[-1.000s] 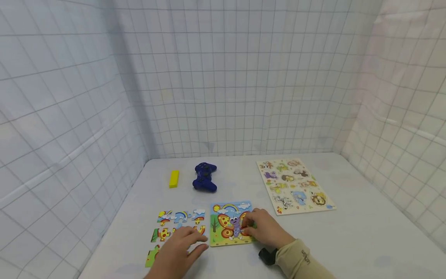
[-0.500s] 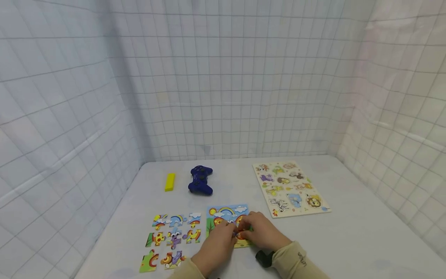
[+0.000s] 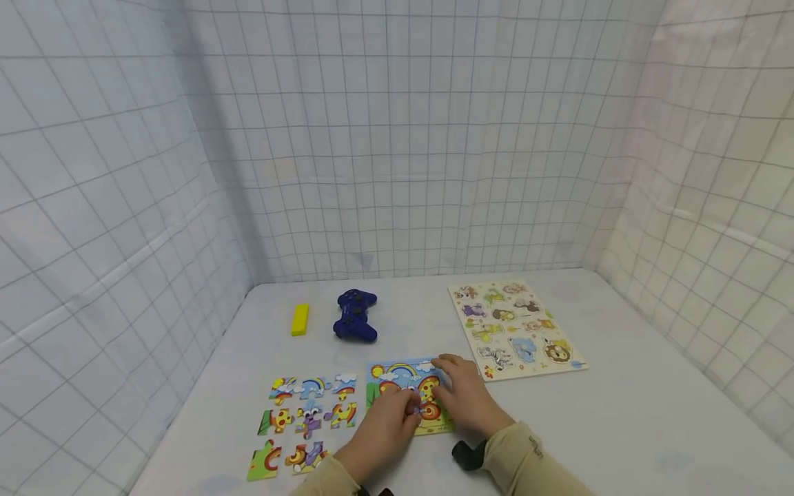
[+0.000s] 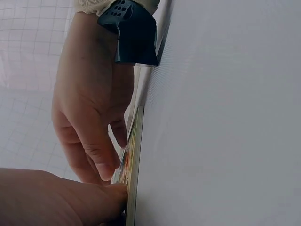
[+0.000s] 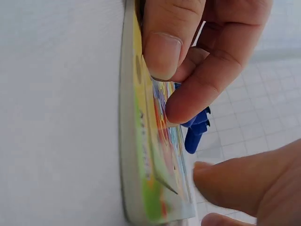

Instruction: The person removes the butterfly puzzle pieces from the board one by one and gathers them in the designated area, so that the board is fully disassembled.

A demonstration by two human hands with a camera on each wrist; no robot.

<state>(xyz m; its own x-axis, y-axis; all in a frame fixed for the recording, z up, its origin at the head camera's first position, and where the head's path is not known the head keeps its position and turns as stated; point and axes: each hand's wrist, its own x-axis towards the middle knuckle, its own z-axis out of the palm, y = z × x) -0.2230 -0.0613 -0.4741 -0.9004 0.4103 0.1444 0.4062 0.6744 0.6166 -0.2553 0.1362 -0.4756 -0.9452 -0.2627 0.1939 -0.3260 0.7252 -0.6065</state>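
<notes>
A butterfly jigsaw board (image 3: 403,373) lies flat in front of me. My left hand (image 3: 384,427) is over its lower middle, thumb and index finger pinching a jigsaw piece (image 5: 157,117) whose edge is tilted up from the board. My right hand (image 3: 466,399) is at the board's right edge with its fingers loosely spread, the thumb over the butterfly's right wing. In the right wrist view, the right thumb (image 5: 235,181) stands apart from the lifted piece. Left of the board, several loose jigsaw pieces (image 3: 310,421) lie spaced in rows.
A blue game controller (image 3: 355,315) and a yellow block (image 3: 300,319) lie toward the back left. An animal puzzle board (image 3: 517,331) lies at the back right. White grid-patterned walls (image 3: 397,138) enclose the table's back and sides.
My left hand has come from over the loose pieces to the butterfly board and pinches a piece there. My right hand has loosened its pinch and opened out toward the board's right edge.
</notes>
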